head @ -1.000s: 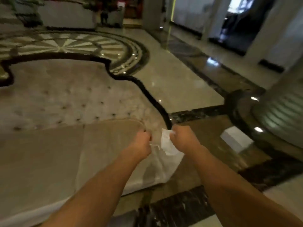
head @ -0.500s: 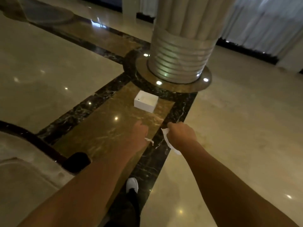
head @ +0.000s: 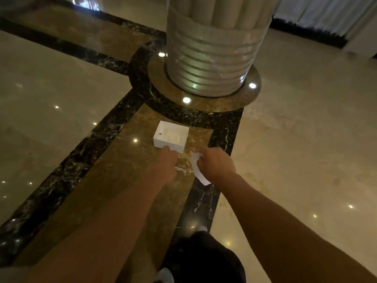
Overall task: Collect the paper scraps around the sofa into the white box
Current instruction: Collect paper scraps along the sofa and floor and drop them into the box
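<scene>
Two hands reach out over the shiny floor (head: 61, 99). The left hand (head: 166, 163) is curled into a loose fist with its back facing up. A small thin paper scrap (head: 180, 170) sticks out from the right side of this fist, so the hand is pinching it. The scrap is wavy and runs sideways toward the other hand. The top of the left hand lines up with the near edge of the white box (head: 171, 136), but I cannot tell if it touches it.

The right hand (head: 216, 163) is closed tight too. It holds a bigger paper strip (head: 197, 170). This strip is long and thin. It pokes up a little past the knuckles and hangs down toward the person, slanting a bit to the right. Its lower tip is over the dark stone band (head: 204, 201) in the floor.

The white box sits on the brown stone part of the floor, just ahead of the hands. It is open at the top and turned a little, with one corner pointing away. Behind it stands a big round pillar (head: 210, 50) with ridges. Small round lights (head: 186, 100) glow in the ring around the pillar. A knee in dark clothing (head: 204, 258) shows at the bottom.
</scene>
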Action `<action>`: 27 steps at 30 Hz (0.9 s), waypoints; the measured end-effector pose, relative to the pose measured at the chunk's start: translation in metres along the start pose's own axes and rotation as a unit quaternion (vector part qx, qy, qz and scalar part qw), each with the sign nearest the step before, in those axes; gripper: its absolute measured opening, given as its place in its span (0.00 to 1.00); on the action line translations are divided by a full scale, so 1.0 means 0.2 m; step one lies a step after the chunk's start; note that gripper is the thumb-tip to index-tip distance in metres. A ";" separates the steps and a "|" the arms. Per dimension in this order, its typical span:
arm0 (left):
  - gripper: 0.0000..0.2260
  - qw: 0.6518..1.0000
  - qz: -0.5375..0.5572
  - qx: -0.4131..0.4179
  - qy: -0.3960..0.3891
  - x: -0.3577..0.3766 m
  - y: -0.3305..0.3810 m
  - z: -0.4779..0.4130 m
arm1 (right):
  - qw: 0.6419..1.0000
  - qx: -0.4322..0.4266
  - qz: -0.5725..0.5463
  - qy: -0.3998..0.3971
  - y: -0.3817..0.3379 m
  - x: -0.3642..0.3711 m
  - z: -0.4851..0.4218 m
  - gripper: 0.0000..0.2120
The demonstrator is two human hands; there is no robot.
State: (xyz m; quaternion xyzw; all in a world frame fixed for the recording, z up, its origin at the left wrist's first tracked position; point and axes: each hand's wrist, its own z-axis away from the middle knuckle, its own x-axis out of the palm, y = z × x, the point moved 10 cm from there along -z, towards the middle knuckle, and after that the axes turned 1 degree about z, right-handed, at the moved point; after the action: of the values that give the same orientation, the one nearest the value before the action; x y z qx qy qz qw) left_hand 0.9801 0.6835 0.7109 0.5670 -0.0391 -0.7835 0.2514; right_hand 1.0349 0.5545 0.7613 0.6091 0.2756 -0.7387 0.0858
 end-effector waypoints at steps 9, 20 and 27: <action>0.15 1.000 0.026 -0.004 0.008 -0.07 -0.18 -1.35 | 0.996 0.011 -0.044 -0.074 0.28 0.41 -1.45 0.12; 0.15 0.990 0.075 -0.104 -0.057 0.35 -0.89 -2.75 | 0.964 0.170 -0.198 -0.059 0.60 1.25 -2.86 0.11; 0.17 0.988 0.092 -0.111 -0.060 1.02 -1.36 -3.47 | 0.975 0.153 -0.159 -0.038 0.73 2.16 -3.27 0.10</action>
State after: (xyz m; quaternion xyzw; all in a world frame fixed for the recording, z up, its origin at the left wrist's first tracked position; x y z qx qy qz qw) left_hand 1.4690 0.9859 0.1938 0.4812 -0.0184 -0.7894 0.3808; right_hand 1.5551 0.8586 0.2380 0.5348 0.2487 -0.7991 -0.1166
